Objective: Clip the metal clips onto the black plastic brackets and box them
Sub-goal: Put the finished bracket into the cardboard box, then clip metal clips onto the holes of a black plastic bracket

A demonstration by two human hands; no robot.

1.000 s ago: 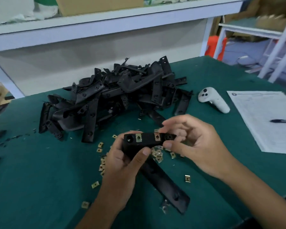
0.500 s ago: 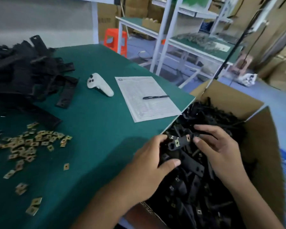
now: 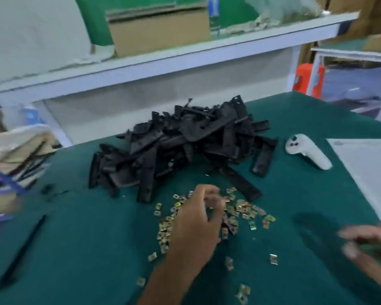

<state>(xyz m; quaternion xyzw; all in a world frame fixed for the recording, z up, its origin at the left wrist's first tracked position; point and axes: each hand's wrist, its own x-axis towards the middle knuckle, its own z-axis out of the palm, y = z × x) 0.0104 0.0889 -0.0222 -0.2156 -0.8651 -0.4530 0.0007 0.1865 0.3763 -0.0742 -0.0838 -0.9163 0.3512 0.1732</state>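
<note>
Half a second after lowering a clipped bracket into the box, your left hand (image 3: 198,219) curls over the scattered brass-coloured metal clips (image 3: 240,211) just before the heaped black plastic brackets (image 3: 180,142), apparently picking, while your blurred right hand (image 3: 365,241), right of them, cannot be read.

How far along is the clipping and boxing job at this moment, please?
Done: nothing finished shows in this view; the box is out of frame. In hand: the left hand reaches into the loose clips, fingers curled over them, though whether it has pinched one is unclear. The right hand is blurred and appears empty. Left: a big pile of brackets on the table and many scattered clips remain.
</note>
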